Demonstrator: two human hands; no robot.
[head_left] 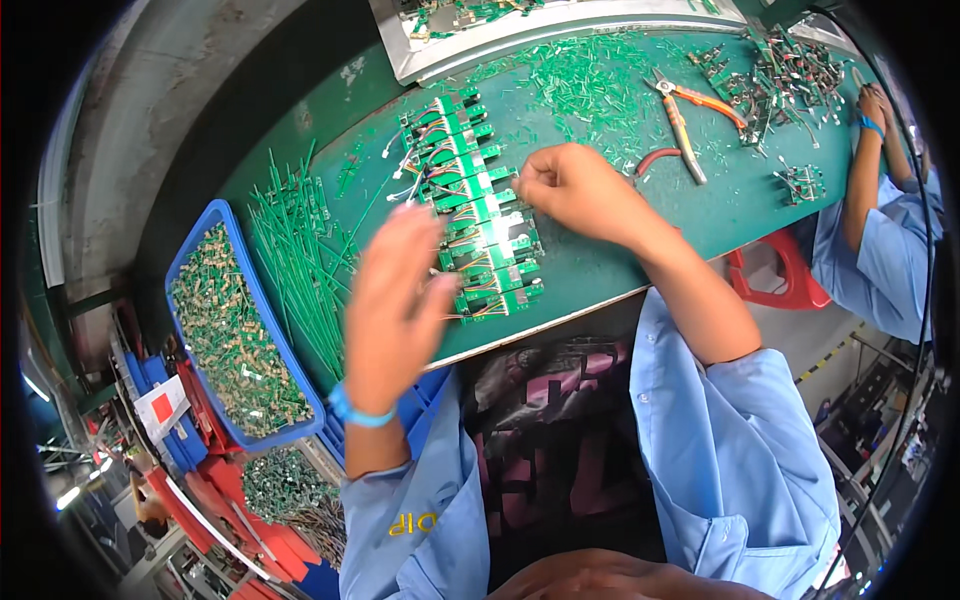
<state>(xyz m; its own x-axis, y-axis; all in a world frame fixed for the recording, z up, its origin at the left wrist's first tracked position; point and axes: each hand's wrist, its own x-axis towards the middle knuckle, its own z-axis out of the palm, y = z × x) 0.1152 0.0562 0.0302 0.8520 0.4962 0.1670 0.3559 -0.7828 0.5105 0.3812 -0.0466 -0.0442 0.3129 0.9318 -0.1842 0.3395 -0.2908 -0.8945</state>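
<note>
A long panel of green circuit boards [487, 222] lies on the green tabletop in front of me, with coloured wires and white connectors along its left side. My left hand [395, 290], smeared by motion, is over the panel's lower left side, fingers stretched out and thumb apart; nothing shows in it. At the panel's right edge, my right hand [580, 195] has its fingers curled into a pinch. Its fingertips are close to the boards, and whatever is between them is hidden.
Orange-handled cutters [685, 130] and a red-handled tool [657, 160] lie right of green scraps [590, 80]. Thin green strips [300, 260] lie left, beside a blue bin [190, 335] full of small boards. Wired boards [790, 80] are piled far right, near another person's hand [872, 105].
</note>
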